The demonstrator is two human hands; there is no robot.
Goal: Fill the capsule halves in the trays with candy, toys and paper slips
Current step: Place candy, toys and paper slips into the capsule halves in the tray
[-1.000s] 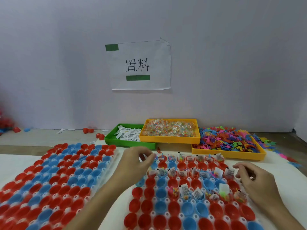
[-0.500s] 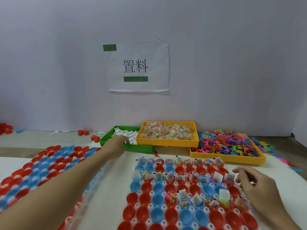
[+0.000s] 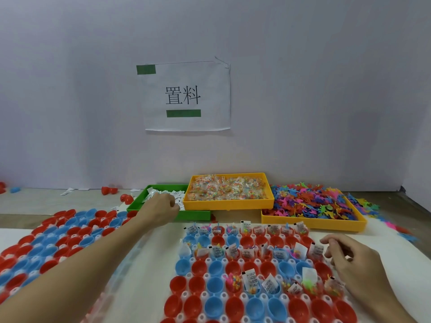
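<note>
A tray of red and blue capsule halves [image 3: 60, 243] is lying at the far left. The left hand [image 3: 161, 207] is reaching into the green bin [image 3: 163, 214] of paper slips [image 3: 161, 194], fingers curled down among them; whether they are gripping a slip cannot be told. The nearer tray [image 3: 254, 266] is sitting in the middle, some halves holding slips, candy and toys. Behind it are lying the candy bin [image 3: 228, 190] and the toy bin [image 3: 312, 207]. The right hand [image 3: 352, 259] is resting at this tray's right edge, fingers loosely curled, holding nothing visible.

left hand [image 3: 161, 207] moved from capsule tray [image 3: 233, 290], now reaching into green tray [image 3: 168, 214]
</note>
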